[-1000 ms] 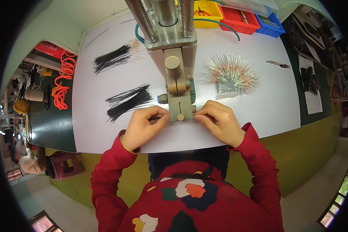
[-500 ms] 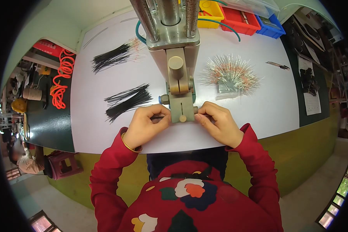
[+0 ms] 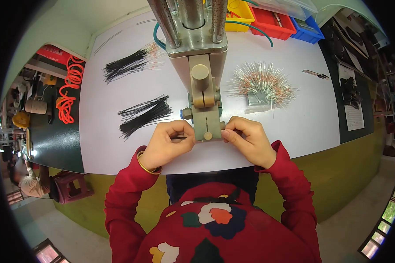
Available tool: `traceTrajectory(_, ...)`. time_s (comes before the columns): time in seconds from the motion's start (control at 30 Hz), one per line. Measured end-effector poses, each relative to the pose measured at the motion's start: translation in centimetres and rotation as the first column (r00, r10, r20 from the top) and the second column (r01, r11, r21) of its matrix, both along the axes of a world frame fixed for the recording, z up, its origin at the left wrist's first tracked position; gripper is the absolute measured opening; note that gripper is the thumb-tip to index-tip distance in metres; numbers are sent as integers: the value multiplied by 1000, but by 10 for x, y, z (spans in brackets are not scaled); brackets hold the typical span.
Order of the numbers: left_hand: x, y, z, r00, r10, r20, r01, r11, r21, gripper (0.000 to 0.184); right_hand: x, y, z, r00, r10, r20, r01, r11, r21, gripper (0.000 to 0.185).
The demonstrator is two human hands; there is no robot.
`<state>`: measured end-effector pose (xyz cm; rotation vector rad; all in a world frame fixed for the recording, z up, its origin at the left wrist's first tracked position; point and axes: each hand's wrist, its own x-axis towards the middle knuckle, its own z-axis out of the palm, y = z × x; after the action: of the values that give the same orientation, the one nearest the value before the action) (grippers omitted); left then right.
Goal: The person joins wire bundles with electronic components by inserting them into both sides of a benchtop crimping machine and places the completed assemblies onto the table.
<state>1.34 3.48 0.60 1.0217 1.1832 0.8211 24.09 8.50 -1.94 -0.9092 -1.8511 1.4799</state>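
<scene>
A metal press (image 3: 206, 120) stands between my two hands at the table's front. At its left side my left hand (image 3: 170, 141) is closed in a pinch on a thin black wire (image 3: 178, 138), of which only a short dark piece shows. My right hand (image 3: 246, 139) is pinched shut against the press's right side, and what lies between its fingertips is hidden. Loose black wires (image 3: 145, 116) lie in a bundle beyond my left hand. Past my right hand, a fan of thin-leaded parts with orange middles (image 3: 263, 81) sticks up from a grey block (image 3: 259, 99).
Farther back on the left lies another bundle of black wires (image 3: 126, 65) with orange-and-silver ends. Yellow (image 3: 239, 24), red (image 3: 272, 30) and blue (image 3: 307, 33) bins line the back right. A pen-like tool (image 3: 315, 74) lies at right. An orange coiled hose (image 3: 66, 105) hangs at left.
Both hands stay at the press, with only slight shifts of the fingers. The press's lower front part sits very slightly lower than before. The wire bundles have not moved.
</scene>
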Motion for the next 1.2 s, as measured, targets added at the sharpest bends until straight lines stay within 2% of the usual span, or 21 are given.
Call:
traceTrajectory(0.1, 3, 2, -3, 1000, 10, 27, -12, 998, 55, 3, -3, -1, 6, 1000, -12, -8, 12, 999, 38, 18)
traceTrajectory(0.23, 2, 4, -5, 999, -11, 31, 10, 999, 35, 4, -10, -1, 11, 999, -34, -5, 34, 993, 112, 18)
traceTrajectory(0.4, 3, 5, -10, 999, 13, 43, -15, 998, 66, 5, -12, -1, 12, 998, -52, -24, 55, 991, 122, 16)
traceTrajectory(0.5, 0, 6, -7, 998, 7, 60, -10, 999, 44, 5, -14, -1, 14, 998, -61, 33, 53, 975, 217, 14)
traceTrajectory(0.63, 2, 8, -3, 997, -1, 72, -1, 999, 37, 5, -16, -3, 14, 997, -72, -25, 75, 982, 173, 11)
traceTrajectory(0.9, 1, 9, -8, 995, -4, 103, -3, 998, 68, 8, -16, -1, 15, 998, -62, -12, 63, 969, 239, 10)
traceTrajectory(1.2, 0, 10, -6, 993, -7, 120, -2, 997, 72, 7, -15, 1, 16, 999, -41, -11, 42, 976, 216, 10)
